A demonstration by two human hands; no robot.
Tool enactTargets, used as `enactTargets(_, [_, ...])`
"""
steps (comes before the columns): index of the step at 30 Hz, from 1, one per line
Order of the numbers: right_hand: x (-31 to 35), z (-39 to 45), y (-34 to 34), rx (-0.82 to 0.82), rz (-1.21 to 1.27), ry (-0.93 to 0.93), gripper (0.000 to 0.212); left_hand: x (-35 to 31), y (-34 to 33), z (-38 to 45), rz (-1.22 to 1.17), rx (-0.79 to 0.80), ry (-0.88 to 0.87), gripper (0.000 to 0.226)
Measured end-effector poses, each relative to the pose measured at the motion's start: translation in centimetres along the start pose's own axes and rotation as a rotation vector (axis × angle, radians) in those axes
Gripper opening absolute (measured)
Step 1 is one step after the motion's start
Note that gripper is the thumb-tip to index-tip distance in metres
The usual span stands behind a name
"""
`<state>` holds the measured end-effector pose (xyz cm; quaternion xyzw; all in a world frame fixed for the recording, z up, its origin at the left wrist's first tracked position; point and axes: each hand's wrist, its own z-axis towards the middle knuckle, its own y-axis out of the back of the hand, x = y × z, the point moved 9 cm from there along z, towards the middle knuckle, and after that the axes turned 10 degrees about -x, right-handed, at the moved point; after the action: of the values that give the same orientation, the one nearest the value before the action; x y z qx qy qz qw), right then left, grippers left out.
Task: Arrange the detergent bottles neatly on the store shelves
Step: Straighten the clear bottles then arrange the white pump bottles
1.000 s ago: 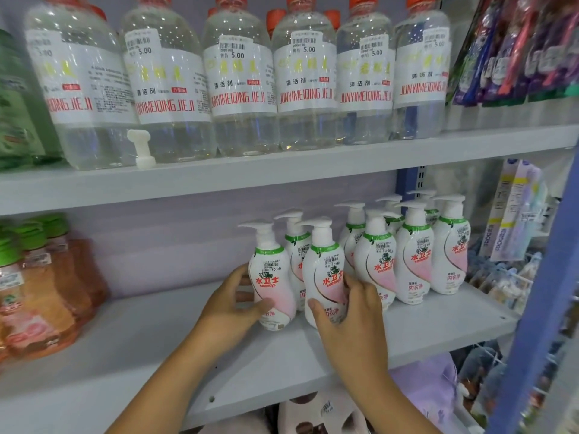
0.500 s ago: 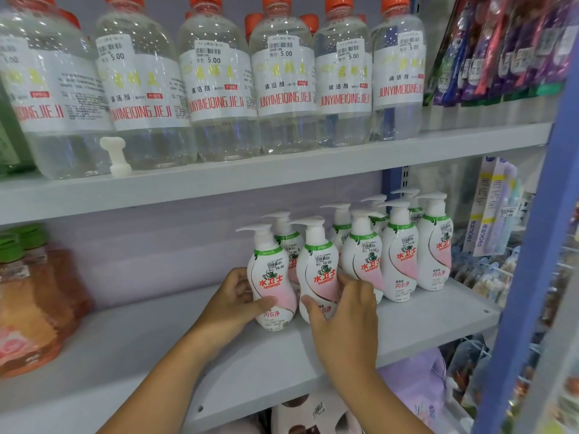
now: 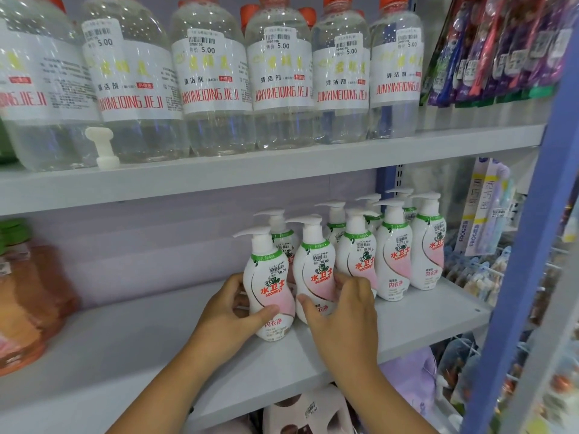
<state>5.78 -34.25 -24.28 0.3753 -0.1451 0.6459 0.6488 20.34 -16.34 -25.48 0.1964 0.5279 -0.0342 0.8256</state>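
Observation:
Several white pump bottles with pink labels and green collars stand in two rows on the middle shelf (image 3: 131, 346). My left hand (image 3: 230, 317) is wrapped around the front-left pump bottle (image 3: 268, 277), thumb across its label. My right hand (image 3: 343, 314) grips the neighbouring pump bottle (image 3: 315, 264) from its right side. Both bottles stand upright on the shelf and nearly touch. The other pump bottles (image 3: 393, 255) line up to the right and behind.
Large clear bottles (image 3: 213, 79) with orange caps fill the upper shelf (image 3: 282, 170); a loose white pump head (image 3: 105, 148) lies there. Orange bottles (image 3: 28, 292) stand at the left. A blue upright post (image 3: 526, 245) and hanging packets (image 3: 495, 45) are at the right.
Both hands have slid the two front bottles slightly back and right toward the row. The camera has drifted right and closer.

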Motion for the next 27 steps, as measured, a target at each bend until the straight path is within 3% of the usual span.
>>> enactTargets(14, [-0.2, 0.0, 0.5, -0.027, 0.065, -0.025, 0.062, 0.1, 0.1, 0.1, -0.025, -0.004, 0.009, 0.058])
enactTargets(27, [-0.6, -0.2, -0.1, 0.097, 0.088, -0.030, 0.067, 0.4, -0.1, 0.0, -0.062, 0.023, 0.029, 0.071])
